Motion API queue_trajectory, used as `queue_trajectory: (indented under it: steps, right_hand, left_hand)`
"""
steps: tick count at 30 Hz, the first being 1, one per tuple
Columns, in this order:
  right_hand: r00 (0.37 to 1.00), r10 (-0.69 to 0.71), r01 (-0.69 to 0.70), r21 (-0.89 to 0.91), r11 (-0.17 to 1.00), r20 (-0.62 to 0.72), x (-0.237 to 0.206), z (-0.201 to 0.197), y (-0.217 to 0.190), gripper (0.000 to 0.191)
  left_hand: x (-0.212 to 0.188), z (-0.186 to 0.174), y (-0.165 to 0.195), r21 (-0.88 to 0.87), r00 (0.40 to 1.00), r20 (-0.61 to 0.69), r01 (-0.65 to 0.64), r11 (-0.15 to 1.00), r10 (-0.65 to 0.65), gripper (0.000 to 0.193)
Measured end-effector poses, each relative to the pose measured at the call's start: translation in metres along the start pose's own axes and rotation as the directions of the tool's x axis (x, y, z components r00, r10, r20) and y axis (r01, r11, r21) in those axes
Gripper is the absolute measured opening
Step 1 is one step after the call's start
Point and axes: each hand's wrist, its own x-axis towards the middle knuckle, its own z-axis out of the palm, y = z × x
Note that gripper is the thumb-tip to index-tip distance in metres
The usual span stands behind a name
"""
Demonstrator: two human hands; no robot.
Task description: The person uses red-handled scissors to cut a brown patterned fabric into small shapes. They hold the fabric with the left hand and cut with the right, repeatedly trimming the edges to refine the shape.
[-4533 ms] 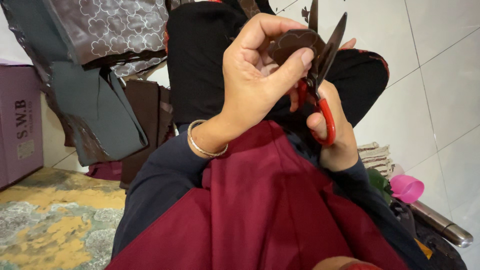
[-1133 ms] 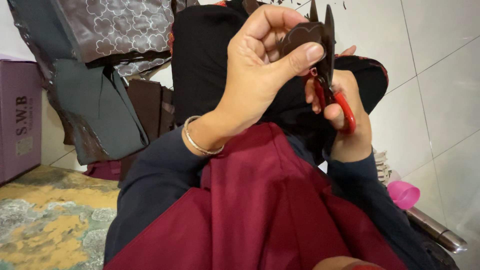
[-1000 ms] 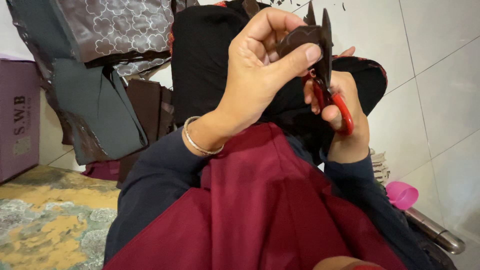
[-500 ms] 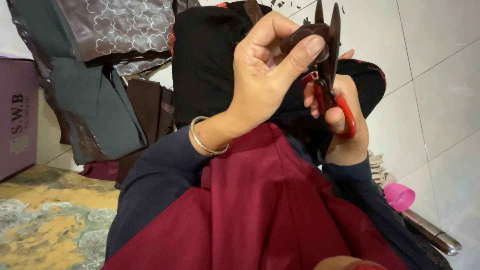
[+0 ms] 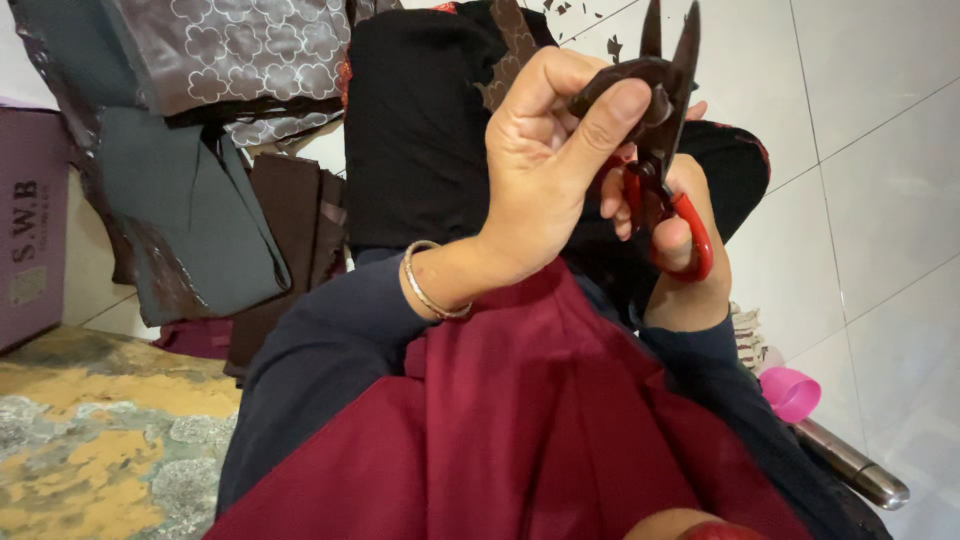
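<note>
1. The white tiled floor (image 5: pixel 880 180) fills the right side of the frame, with a few dark scraps scattered at the top centre.
2. One maroon garment (image 5: pixel 520 430) covers the lower middle of the frame, flanked by the person's two dark blue sleeves.
3. One black cloth (image 5: pixel 415 130) hangs in the upper centre, behind the hands.
4. At the upper left lies a heap of fabrics: one brown piece printed with pale flower outlines (image 5: pixel 240 55), one grey-green piece (image 5: pixel 190 220) below it, and a stack of dark brown folded pieces (image 5: pixel 290 230) beside that.
5. One purple box (image 5: pixel 30 230) stands at the left edge, above a patterned yellow and grey mat (image 5: pixel 90 440) in the lower left corner.
6. The left hand (image 5: pixel 545 175) is raised at upper centre, its wrist bent and ringed by one thin metal bangle (image 5: pixel 430 285). Its thumb and forefinger are pinched narrowly on one small dark brown piece of fabric (image 5: pixel 625 85), held up near the top of the frame.
7. The right hand (image 5: pixel 680 250) sits just right of and behind the left hand, fingers curled through the handles of one pair of red-handled scissors (image 5: pixel 670 150). The blades point straight up, slightly parted, with the small piece touching them.
8. One pink plastic cup (image 5: pixel 790 392) lies at the lower right, next to one metal tube (image 5: pixel 850 470).
</note>
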Motion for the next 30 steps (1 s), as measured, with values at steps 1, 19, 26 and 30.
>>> queue_trajectory:
  steps: [1, 19, 26, 30]
  right_hand:
    - [1.000, -0.003, 0.003, 0.016, 1.000, -0.022, 0.000, 0.002, -0.002, 0.115]
    - [0.992, 0.025, -0.034, 0.070, 0.997, 0.121, 0.015, 0.009, 0.003, 0.100]
    - [0.987, -0.019, -0.005, 0.151, 0.988, 0.160, 0.023, 0.008, 0.033, 0.089]
    - [0.985, -0.065, 0.048, 0.107, 0.993, 0.159, 0.028, 0.013, 0.036, 0.086]
  left_hand:
    - [-0.001, 0.000, 0.001, -0.003, 1.000, -0.009, 0.013, 1.000, -0.013, 0.019]
    - [0.000, 0.001, -0.002, -0.102, 0.940, -0.264, 0.194, 0.976, -0.215, 0.024]
    - [0.000, -0.011, -0.014, -0.072, 0.941, -0.299, 0.145, 0.987, -0.160, 0.024]
    - [-0.001, -0.018, -0.025, -0.041, 0.950, -0.296, 0.090, 0.995, -0.098, 0.026]
